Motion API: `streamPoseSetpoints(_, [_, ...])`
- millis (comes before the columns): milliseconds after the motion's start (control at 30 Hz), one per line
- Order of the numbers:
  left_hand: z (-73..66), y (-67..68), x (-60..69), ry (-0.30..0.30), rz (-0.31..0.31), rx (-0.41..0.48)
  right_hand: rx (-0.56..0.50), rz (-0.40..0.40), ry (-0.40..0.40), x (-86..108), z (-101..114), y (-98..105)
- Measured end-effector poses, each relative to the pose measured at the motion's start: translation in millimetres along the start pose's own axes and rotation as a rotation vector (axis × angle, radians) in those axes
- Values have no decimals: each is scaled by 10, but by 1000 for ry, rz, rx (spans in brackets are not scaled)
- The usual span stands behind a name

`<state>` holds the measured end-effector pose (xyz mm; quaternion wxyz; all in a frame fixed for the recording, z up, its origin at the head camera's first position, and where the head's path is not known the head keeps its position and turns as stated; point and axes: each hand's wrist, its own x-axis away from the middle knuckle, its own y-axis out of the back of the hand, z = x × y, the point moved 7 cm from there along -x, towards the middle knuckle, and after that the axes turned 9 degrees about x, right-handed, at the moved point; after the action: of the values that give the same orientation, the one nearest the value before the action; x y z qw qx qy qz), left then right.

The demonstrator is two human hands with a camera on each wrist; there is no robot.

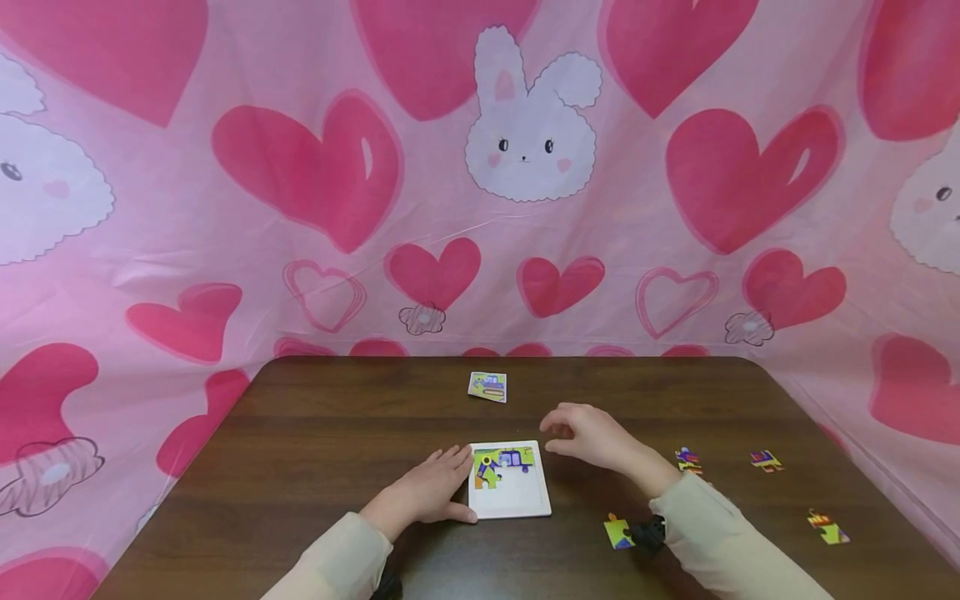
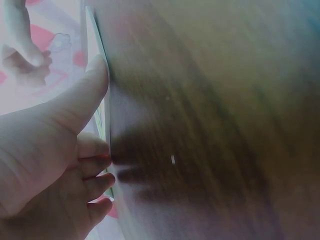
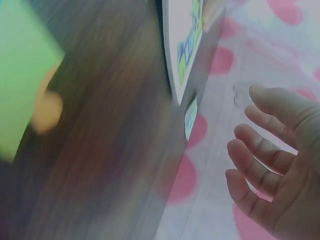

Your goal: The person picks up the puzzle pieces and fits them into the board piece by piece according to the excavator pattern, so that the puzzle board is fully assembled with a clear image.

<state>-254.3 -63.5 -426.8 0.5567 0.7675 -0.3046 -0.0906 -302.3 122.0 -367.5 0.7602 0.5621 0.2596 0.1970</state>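
Note:
A white square puzzle tray [image 1: 512, 500] lies on the table, with joined pieces showing a blue vehicle [image 1: 514, 458] along its upper part. My left hand [image 1: 431, 487] rests at the tray's left edge, fingers fairly straight; in the left wrist view the thumb and fingertips of the left hand [image 2: 65, 145] touch that edge. My right hand [image 1: 592, 437] is raised just right of the tray's top corner, fingers loosely bent and holding nothing. The right wrist view shows the right hand [image 3: 280, 160] apart from the tray [image 3: 172, 55].
A small picture card [image 1: 488, 387] lies behind the tray. Loose puzzle pieces lie to the right: one [image 1: 618, 532] near my right wrist, one [image 1: 686, 459] beside the forearm, others [image 1: 767, 461] [image 1: 828, 527] farther right. A pink patterned cloth [image 1: 525, 242] hangs behind the table.

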Motion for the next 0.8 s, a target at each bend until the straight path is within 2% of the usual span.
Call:
streamPoseSetpoints(400, [13,-26,4,7,-5,-18,-48,-72,-119,409,-618,261])
streamPoseSetpoints(567, [13,-22,2,10,-4,-7,-21,-106,-130,597,-855,347])
streamPoseSetpoints(800, [19,-23,-3,13,1,-8,-15,-99,-203,857,-1224,404])
